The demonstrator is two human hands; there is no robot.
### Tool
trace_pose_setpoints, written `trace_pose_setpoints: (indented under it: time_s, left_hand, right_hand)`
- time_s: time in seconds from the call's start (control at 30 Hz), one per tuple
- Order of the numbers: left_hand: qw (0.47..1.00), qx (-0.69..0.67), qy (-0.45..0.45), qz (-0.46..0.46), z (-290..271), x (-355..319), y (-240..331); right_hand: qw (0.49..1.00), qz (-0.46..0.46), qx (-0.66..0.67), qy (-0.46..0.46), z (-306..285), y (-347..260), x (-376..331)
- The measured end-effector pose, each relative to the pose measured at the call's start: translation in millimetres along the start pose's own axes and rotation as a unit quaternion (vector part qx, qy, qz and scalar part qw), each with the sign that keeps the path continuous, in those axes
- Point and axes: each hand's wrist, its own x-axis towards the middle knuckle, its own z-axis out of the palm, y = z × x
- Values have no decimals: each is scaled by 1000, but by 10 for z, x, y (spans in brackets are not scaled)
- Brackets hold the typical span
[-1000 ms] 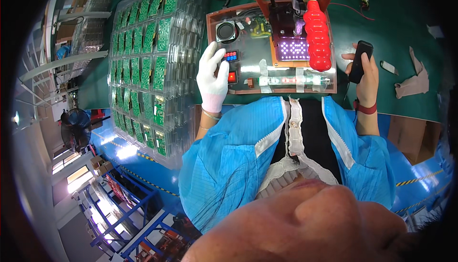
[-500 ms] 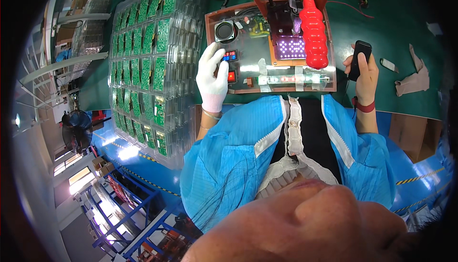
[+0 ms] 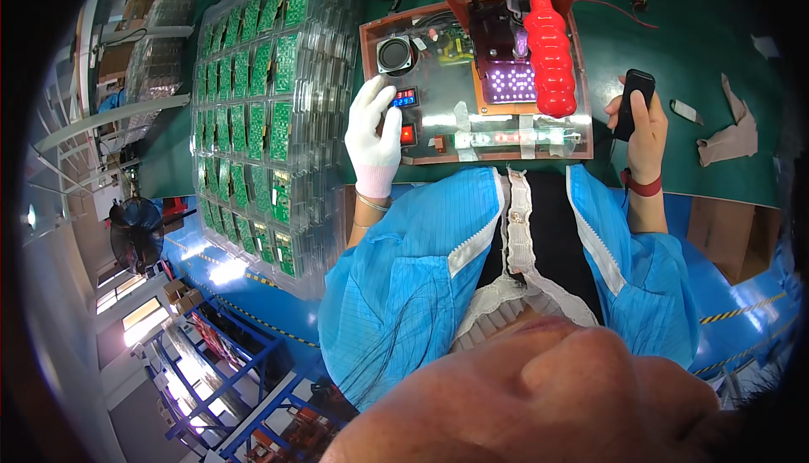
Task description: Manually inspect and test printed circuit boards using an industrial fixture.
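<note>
loosely spread, left hand [image 3: 373,141] overlaps box edge [image 3: 368,57]; right hand [image 3: 647,143] grips handset [image 3: 640,83] beside bare tabletop [image 3: 704,50].

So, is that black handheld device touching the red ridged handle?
Apart: the head view shows green tabletop between the black handheld device and the red ridged handle.

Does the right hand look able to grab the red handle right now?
Probably not yet: the right hand grips the black handheld device, though nothing visible blocks its way to the red handle.
</note>
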Motion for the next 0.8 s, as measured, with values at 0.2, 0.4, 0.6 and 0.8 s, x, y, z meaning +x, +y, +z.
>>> trace_pose_setpoints:
  time_s: [0.2, 0.4, 0.6, 0.8]
  left_hand:
    - [1000, -5, 2, 2, 0, -4, 10]
    - [1000, -9, 6, 2, 10, -7, 6]
    - [1000, 10, -2, 16, -18, -3, -11]
    - [1000, 2, 0, 19, -10, 4, -20]
  right_hand:
    - [1000, 3, 2, 0, -11, 2, -11]
    - [999, 36, -7, -33, -13, -54, -60]
    - [973, 77, -7, -216, 16, -259, -208]
    - [906, 87, -149, -387, -222, -198, -100]
